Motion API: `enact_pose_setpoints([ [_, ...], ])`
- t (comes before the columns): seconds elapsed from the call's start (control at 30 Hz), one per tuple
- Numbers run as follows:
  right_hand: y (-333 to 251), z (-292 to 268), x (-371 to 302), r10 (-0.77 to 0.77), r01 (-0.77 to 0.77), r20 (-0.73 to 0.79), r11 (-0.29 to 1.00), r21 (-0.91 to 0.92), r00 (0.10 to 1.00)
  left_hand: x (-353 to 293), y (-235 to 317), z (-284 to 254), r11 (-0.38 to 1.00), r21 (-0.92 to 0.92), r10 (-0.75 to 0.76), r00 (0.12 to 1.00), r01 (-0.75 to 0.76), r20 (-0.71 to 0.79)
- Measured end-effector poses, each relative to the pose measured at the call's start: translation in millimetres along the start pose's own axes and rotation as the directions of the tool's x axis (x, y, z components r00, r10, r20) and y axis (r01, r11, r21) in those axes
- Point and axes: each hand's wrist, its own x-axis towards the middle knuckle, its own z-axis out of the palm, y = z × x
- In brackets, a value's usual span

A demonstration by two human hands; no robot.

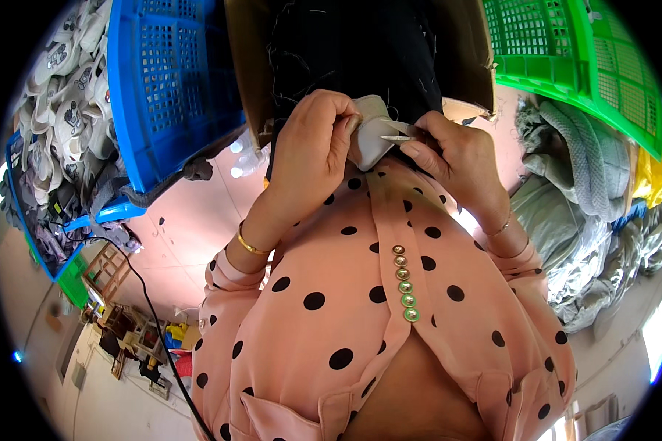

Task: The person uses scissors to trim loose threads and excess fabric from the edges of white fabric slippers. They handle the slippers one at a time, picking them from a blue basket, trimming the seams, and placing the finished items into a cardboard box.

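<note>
My left hand (315, 143) pinches a small cream-and-white fabric piece (373, 136) between thumb and fingers, close in front of my shirt. The piece is folded, and its full shape is partly hidden by the fingers. In my right hand (460, 156) is a pair of thread snips (397, 138), its dark handle end mostly covered by the fingers. Their pale metal blades point left, at the fabric, and look slightly apart. A loose thread curls up by the piece's upper edge. Beneath both hands, dark cloth (353, 51) covers my lap, with thread scraps on it.
Brown cardboard (469, 51) flanks my lap on both sides. To the left are a blue plastic basket (132, 95) and a heap of white printed fabric pieces (70, 110). Green crates (592, 66) and grey bundled material (574, 162) stand to the right. A black cable (154, 301) runs at left.
</note>
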Motion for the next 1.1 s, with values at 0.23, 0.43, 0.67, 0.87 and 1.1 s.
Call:
enact_pose_setpoints([
  [0.23, -14, -19, 16, -0.153, 0.187, 0.126, 0.921, -0.341, 0.980, 3, 11, -4, 0.962, -0.181, -0.194, 0.977, 0.207, 0.087],
  [0.43, -25, -24, 22, -0.168, 0.231, 0.180, 0.876, -0.424, 0.969, 3, 19, -3, 0.942, -0.211, -0.245, 0.964, 0.262, 0.103],
  [0.67, -31, -25, 25, -0.235, 0.304, 0.194, 0.795, -0.526, 0.952, 5, 16, -1, 0.994, -0.062, -0.089, 0.995, 0.092, 0.051],
  [0.87, -18, -21, 23, -0.158, 0.198, 0.156, 0.936, -0.291, 0.975, 4, 13, 1, 0.988, -0.081, -0.131, 0.990, 0.135, 0.049],
  [1.1, -3, 16, -8, 0.324, -0.403, 0.240, 0.714, 0.573, 0.915, 3, 11, 4, 0.994, -0.105, 0.014, 1.000, -0.016, -0.021],
])
